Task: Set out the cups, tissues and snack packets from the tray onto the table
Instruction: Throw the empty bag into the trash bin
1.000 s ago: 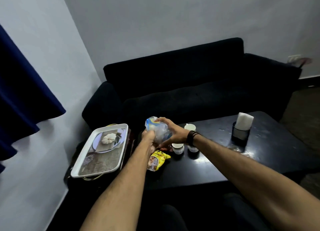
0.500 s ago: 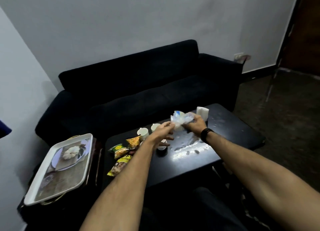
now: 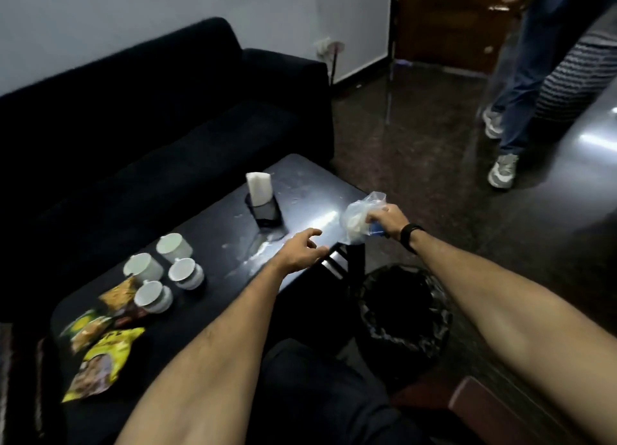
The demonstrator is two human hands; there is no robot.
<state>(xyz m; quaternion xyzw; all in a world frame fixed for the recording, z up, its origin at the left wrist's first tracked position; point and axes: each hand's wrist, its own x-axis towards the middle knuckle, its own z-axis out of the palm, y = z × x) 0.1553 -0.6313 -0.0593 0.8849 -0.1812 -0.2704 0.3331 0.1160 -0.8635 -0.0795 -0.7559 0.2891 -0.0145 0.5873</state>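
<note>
Rt hand [image 3: 384, 219] carries crumpled plastic wrapper [image 3: 359, 219] past the bench [image 3: 213, 237] edge, bin [image 3: 405, 314] just below.

Detail: rt hand is closed on the clear wrapper w/ a blue bit, out beyond the bench's 3 o'clock corner; the black-lined bin sits at abt 5 o'clock from that hand, beside the bench leg, so the likely drop is down and slightly back. Left hand [image 3: 300, 252] hangs empty, fingers loosely spread, over the near bench edge, farther from the bin. Task items are on the bench: tissues [image 3: 258, 189] in a dark holder at 12 o'clock, four white cups [image 3: 170, 267] and snack packets [image 3: 100, 344] toward 9 o'clock. Tray not in view.
</note>
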